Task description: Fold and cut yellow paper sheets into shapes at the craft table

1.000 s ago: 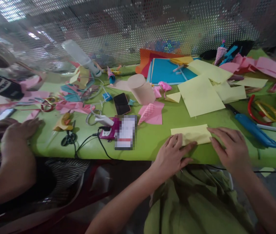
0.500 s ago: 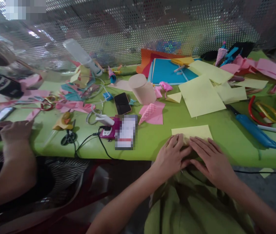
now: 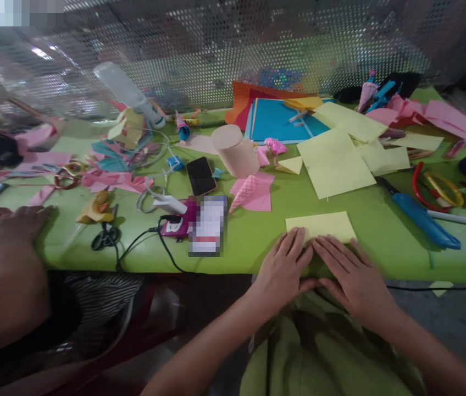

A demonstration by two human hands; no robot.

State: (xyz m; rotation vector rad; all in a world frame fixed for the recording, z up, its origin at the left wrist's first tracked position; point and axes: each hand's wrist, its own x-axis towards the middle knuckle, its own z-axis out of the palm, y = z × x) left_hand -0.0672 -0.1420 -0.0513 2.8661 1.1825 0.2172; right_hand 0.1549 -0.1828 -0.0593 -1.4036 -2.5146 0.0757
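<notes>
A folded piece of pale yellow paper (image 3: 321, 224) lies at the front edge of the green table. My left hand (image 3: 284, 264) rests flat on its near left side, fingers stretched forward. Over the near right side lies my right hand (image 3: 350, 269), its fingers also extended and flat. The two thumbs come close together below the paper's near edge, which the hands partly hide. Beyond it are larger yellow sheets (image 3: 336, 162). To the right sits a blue-handled cutter (image 3: 425, 220).
A phone (image 3: 208, 225) and a purple power socket (image 3: 179, 220) with cables lie left of my hands. Behind stand a pale paper roll (image 3: 237, 154) and blue sheets (image 3: 282, 121). A co-worker's hand (image 3: 12, 231) rests at far left. Scissors (image 3: 437, 187) lie at right.
The view has shifted slightly, so most things sit a little further left. Both hands stay on the folded paper, with fingers slightly nearer its front edge and more of it showing.
</notes>
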